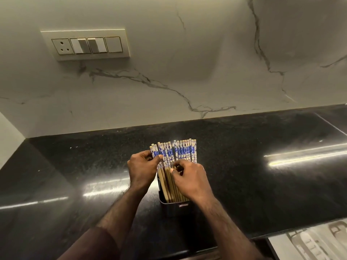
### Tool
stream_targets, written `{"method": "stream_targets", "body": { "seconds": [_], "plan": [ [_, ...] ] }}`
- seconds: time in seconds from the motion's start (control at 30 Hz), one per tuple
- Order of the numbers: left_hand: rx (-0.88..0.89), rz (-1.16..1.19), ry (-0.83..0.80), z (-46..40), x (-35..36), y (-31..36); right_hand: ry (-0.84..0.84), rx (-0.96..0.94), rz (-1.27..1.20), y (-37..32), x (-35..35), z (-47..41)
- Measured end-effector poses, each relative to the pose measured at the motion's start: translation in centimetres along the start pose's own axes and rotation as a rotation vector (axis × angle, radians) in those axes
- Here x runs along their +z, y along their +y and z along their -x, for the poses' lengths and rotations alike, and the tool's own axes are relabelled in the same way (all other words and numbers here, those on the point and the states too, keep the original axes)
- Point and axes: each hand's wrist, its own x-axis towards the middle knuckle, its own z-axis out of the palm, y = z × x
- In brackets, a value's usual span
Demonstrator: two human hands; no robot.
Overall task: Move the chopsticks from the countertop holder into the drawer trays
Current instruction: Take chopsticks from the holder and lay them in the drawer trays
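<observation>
Chopsticks [173, 154] stand upright in dark holder [173, 205] on black countertop [244, 175], blue-white patterned ends up, fanned between both hands. Left hand [140, 169] pinches the leftmost few near the patterned ends, thumb in front. Right hand [190, 178] pinches sticks in the middle of the bunch, fingers curled. Hands close together, not touching. Open drawer tray [315, 241] at lower right, well apart.

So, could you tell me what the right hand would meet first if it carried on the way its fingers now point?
The right hand points left and slightly away, into the upright chopsticks in the holder. Its fingers seem to be already at the middle sticks, so those come first; beyond them is the left hand. Depth is unclear.
</observation>
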Motion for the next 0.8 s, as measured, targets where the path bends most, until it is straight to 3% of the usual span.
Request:
{"method": "stream_targets", "body": {
  "seconds": [0.4, 0.6, 0.8],
  "plan": [
    [0.007, 0.025, -0.018, -0.1, -0.2, 0.0, -0.054, 0.017, -0.049, 0.5, 0.5, -0.8],
    [-0.029, 0.021, -0.026, -0.5, -0.4, 0.6, -0.225, 0.106, -0.153, 0.6, 1.4, -1.8],
    [-0.002, 0.010, -0.068, -0.8, -1.1, 1.5, -0.194, 0.096, -0.196, 0.7, 1.9, -1.8]
  ]
}}
